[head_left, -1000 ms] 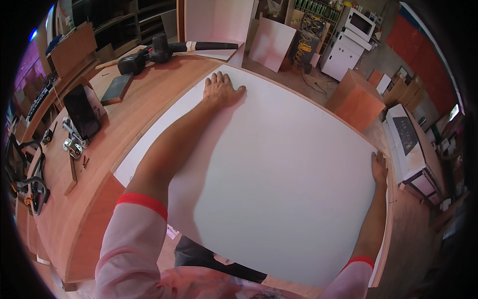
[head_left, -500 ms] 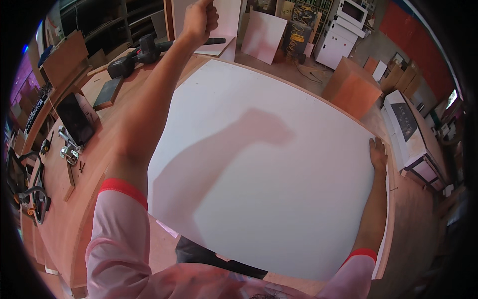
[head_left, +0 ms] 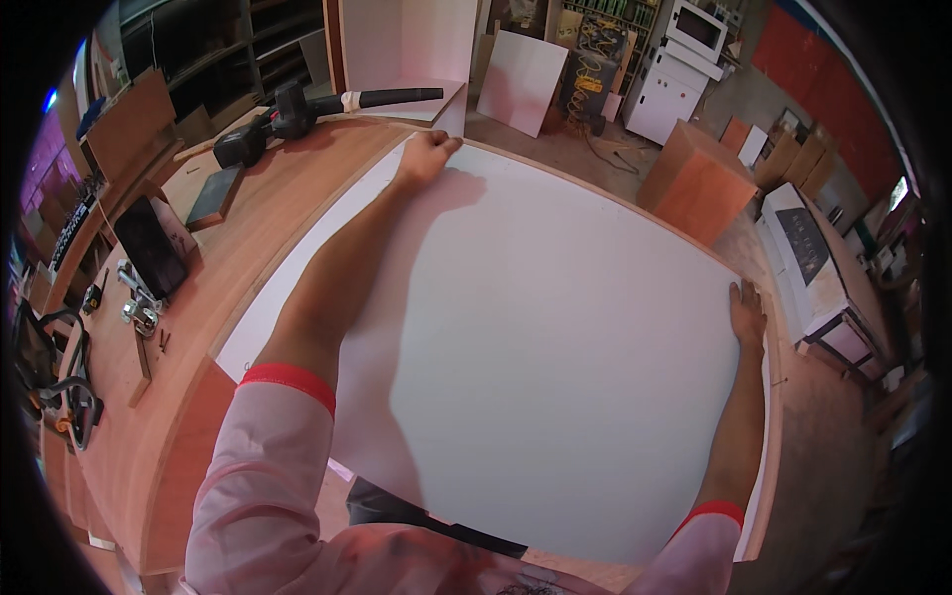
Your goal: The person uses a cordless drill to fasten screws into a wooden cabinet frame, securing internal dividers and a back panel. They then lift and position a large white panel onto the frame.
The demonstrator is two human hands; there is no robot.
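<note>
A large white panel [head_left: 555, 327] lies in front of me, framed by thin wooden edging along its far and right sides. My left hand [head_left: 428, 159] is a closed fist resting at the panel's far left corner, and nothing shows in its fingers. My right hand [head_left: 750, 315] lies open at the right edge, its fingers stretched forward over the white surface near the edging. Shadow from my left arm falls across the left part of the panel.
On the wooden worktop [head_left: 213, 288] at left are a black blower [head_left: 290, 109], a dark block [head_left: 215, 194], a phone-like black slab [head_left: 151, 248] and metal hinges [head_left: 141, 315]. Beyond the panel stand a wooden box [head_left: 697, 183] and a white cabinet [head_left: 666, 94]; a long box [head_left: 818, 253] sits right.
My left fist has come down from above the far edge onto the panel's far left corner. The right hand stays at the right edge.
</note>
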